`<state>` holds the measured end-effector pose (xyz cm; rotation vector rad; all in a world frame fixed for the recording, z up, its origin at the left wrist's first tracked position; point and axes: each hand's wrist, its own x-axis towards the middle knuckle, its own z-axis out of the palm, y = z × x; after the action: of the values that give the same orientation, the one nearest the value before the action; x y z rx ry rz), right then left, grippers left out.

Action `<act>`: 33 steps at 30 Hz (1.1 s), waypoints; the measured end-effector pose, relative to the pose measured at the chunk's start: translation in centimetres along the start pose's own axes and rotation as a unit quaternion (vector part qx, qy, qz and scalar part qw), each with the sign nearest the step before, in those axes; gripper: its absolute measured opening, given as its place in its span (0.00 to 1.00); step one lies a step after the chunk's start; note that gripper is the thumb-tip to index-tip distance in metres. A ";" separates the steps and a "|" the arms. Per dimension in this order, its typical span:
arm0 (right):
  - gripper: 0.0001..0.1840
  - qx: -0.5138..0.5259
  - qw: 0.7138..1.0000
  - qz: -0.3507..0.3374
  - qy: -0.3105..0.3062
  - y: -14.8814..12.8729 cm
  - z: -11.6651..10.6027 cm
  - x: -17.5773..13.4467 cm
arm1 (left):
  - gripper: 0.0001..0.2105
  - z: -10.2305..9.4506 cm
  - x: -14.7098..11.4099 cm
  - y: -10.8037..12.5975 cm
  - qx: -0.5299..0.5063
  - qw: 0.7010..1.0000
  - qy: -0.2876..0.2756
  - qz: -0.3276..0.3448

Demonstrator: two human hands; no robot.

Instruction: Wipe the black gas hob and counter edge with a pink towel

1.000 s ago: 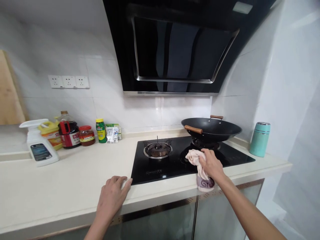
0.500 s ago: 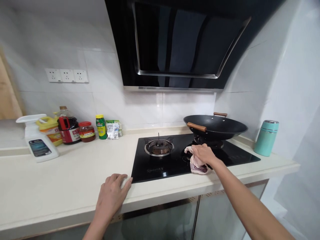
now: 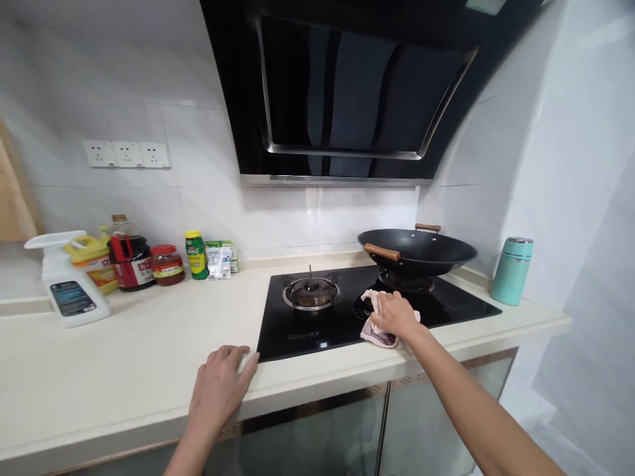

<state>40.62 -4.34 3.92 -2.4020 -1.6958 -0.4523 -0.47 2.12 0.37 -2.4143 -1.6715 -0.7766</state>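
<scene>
One crumpled pale-pink cloth [image 3: 372, 330] with a purple patch [image 3: 386, 339], its dark marking too blurred to read and its middle hidden by my right hand [image 3: 395, 313] clutching it, lies at the front of the black cooktop [image 3: 297, 324], well apart from my loosely spread left hand [image 3: 221, 378] on the counter [image 3: 124, 363].

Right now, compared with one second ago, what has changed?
The right hand moved left with the pink cloth, whose loose end drew back from the front edge of the countertop, mostly onto the gas cooktop. Unchanged: that grip, the left hand at the front-left corner, the wok.
</scene>
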 end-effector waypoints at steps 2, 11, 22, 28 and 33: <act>0.26 -0.003 1.000 0.007 0.008 0.1 0.0 -1.0 | 0.21 0.1 0.0 0.0 0.002 1.000 0.004 0.007; 0.19 0.005 0.998 -0.056 0.023 -3.6 -1.1 -6.7 | 0.20 0.3 -0.2 0.3 0.018 1.000 0.010 0.005; 0.28 0.129 0.988 -0.082 0.004 -7.2 -0.1 -2.3 | 0.19 0.0 -0.5 0.3 0.011 1.000 0.009 0.005; 0.34 0.159 0.985 -0.037 -0.046 -9.3 0.1 -1.1 | 0.22 -0.3 -0.4 0.7 -0.009 1.000 -0.004 -0.012; 0.34 0.203 0.972 -0.097 -0.063 -13.7 -0.6 -1.2 | 0.26 -0.9 -0.2 0.7 -0.055 0.997 -0.033 -0.036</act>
<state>27.29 -0.96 3.56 -2.0183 -1.8700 0.0315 -0.22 1.32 1.22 -2.4911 -1.7943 -0.8276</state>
